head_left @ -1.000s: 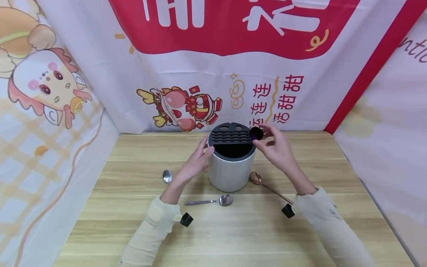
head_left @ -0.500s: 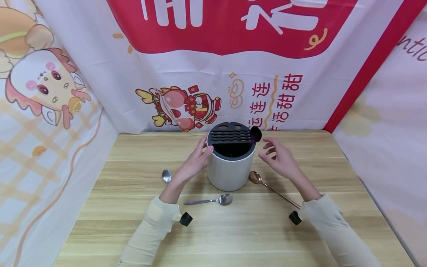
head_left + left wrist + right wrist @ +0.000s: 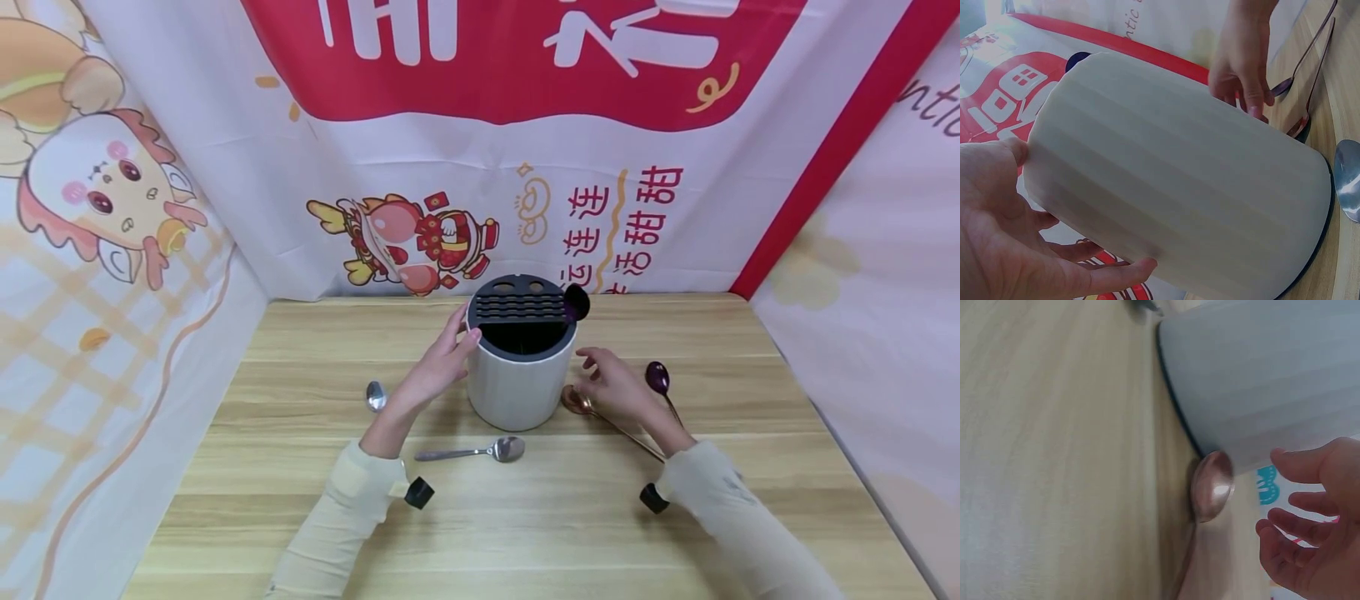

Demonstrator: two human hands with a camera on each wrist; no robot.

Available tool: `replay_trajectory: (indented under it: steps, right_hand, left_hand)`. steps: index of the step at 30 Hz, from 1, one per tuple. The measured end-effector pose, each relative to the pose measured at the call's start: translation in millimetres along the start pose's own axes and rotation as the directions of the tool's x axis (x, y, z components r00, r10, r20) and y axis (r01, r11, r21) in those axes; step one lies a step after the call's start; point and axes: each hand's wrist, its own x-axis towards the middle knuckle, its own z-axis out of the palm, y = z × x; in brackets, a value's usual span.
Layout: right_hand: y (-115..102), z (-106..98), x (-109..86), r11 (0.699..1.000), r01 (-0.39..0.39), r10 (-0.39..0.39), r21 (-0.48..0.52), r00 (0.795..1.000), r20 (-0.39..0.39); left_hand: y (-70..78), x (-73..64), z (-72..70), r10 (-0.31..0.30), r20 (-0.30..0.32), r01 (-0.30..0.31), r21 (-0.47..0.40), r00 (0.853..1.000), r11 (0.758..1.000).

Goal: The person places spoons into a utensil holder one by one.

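A white utensil holder [image 3: 517, 392] with a dark slotted lid stands at the middle back of the table. My left hand [image 3: 441, 362] holds its left side, the thumb at the rim and the other fingers against the wall. In the lid's right edge sits a dark purple ladle [image 3: 577, 302], its bowl sticking out. Just right of the holder's base lies a copper spoon [image 3: 1213, 487]. My right hand [image 3: 618, 390] hovers over this spoon with loosely bent fingers and nothing in them. Farther right, partly behind the right forearm, is a dark purple spoon [image 3: 657, 377].
A silver spoon [image 3: 507, 449] lies in front of the holder. Left of it, a silver bowl-ended utensil [image 3: 376, 396] is partly hidden by the left forearm. Printed cloth [image 3: 450, 167] hangs behind the wooden table [image 3: 540, 525] and along both sides.
My right hand has let go of the purple ladle at the lid and moved down to above the copper spoon. The purple spoon has come into sight. My left hand stays on the holder.
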Motion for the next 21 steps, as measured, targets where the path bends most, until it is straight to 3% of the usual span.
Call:
replay_trajectory:
  steps: [5,12,21]
  right_hand:
    - [7,11,0.2,0.999,-0.002,0.004,-0.046,0.999,0.048]
    - [12,24,-1.2,0.988,0.075,-0.072,-0.139,0.997,0.022]
    - [12,28,1.2,0.986,0.051,-0.045,-0.159,0.998,0.041]
  left_hand:
    - [-4.5,1.4,0.3,0.005,-0.013,-0.005,0.009,1.000,1.000]
    - [-6.3,3.5,0.4,0.011,-0.010,-0.011,0.019,1.000,1.000]
    - [-5.4,2.6,0.0,-0.001,-0.014,0.001,0.013,1.000,1.000]
